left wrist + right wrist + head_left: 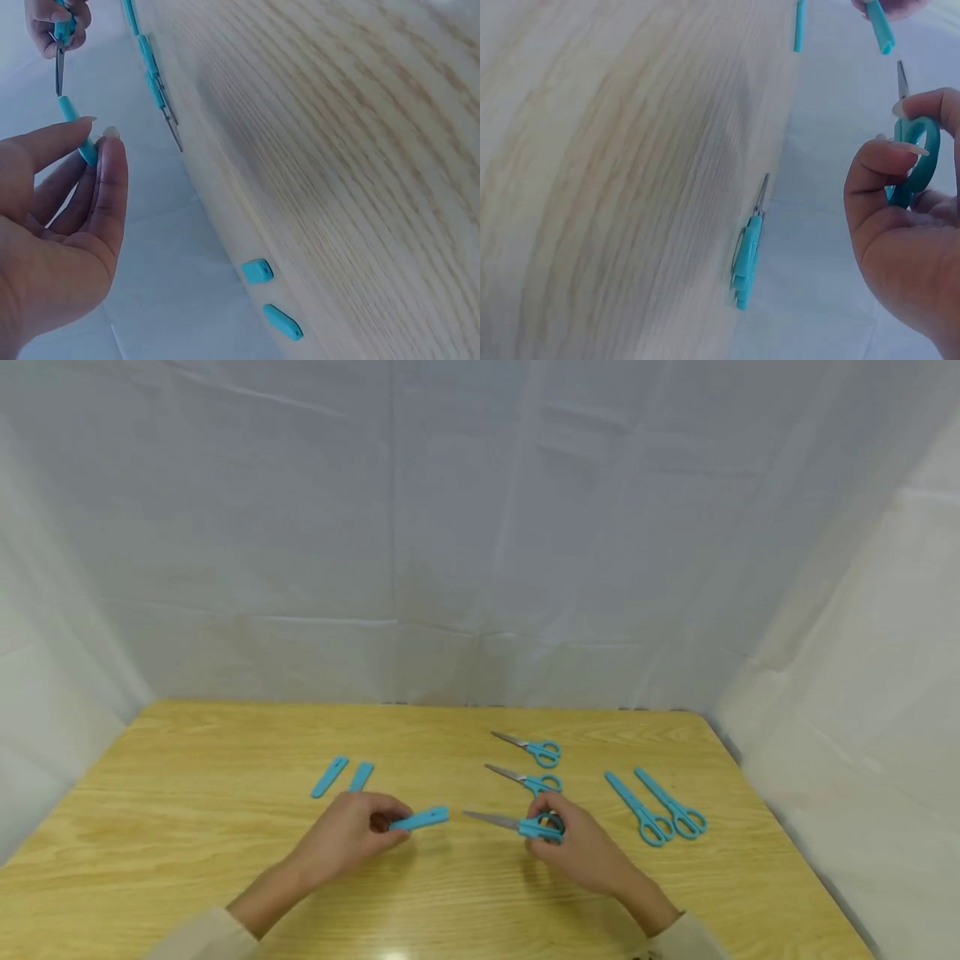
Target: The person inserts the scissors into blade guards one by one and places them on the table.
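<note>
Between thumb and fingers my left hand (348, 833) pinches a turquoise scissors sheath (422, 818) above the table, its mouth turned to the right. My right hand (581, 843) holds a pair of scissors (534, 828) by the turquoise handles, blades closed and tip pointing left at the sheath. A small gap separates tip and sheath. The left wrist view shows the held sheath (78, 129) in line with the blade (59, 69). In the right wrist view, fingers curl about the handle loop (921, 154).
Two bare scissors, one farther (536, 748) and one nearer (531, 778), lie beyond my right hand. Two sheathed scissors (637, 806) (671, 802) lie at right. Two loose sheaths (330, 777) (361, 776) lie beyond my left hand on the wooden table (225, 752). White sheeting (465, 527) surrounds it.
</note>
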Demonstrator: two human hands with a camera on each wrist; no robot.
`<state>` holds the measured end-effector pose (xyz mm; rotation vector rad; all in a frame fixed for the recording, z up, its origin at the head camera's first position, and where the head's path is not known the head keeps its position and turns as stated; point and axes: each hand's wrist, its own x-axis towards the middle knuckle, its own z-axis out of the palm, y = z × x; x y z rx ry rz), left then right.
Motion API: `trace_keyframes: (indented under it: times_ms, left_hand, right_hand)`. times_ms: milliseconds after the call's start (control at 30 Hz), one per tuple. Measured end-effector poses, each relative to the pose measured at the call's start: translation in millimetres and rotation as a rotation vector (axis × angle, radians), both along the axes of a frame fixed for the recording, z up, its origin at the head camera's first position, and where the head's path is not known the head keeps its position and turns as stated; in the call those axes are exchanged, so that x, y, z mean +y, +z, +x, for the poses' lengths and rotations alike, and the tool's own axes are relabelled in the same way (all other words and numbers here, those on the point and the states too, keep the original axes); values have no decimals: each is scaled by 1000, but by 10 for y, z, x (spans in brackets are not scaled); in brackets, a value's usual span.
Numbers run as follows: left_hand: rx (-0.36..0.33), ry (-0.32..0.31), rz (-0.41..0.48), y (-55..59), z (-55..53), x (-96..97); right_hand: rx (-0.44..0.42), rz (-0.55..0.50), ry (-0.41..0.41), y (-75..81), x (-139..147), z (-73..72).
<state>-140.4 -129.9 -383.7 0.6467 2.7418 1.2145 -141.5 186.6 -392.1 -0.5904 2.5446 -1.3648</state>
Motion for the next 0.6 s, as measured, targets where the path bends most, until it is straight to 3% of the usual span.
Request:
trace_keyframes:
  times_ms: [67, 233, 600]
  left_hand:
    - [4, -8, 15, 5, 20, 13]
    - [1, -26, 33, 3, 64, 24]
    - [6, -33, 35, -47, 95, 7]
  right_hand:
    - [9, -8, 32, -81, 17, -31]
    - [23, -25, 79, -112, -17, -22]
    - [32, -43, 92, -119, -54, -5]
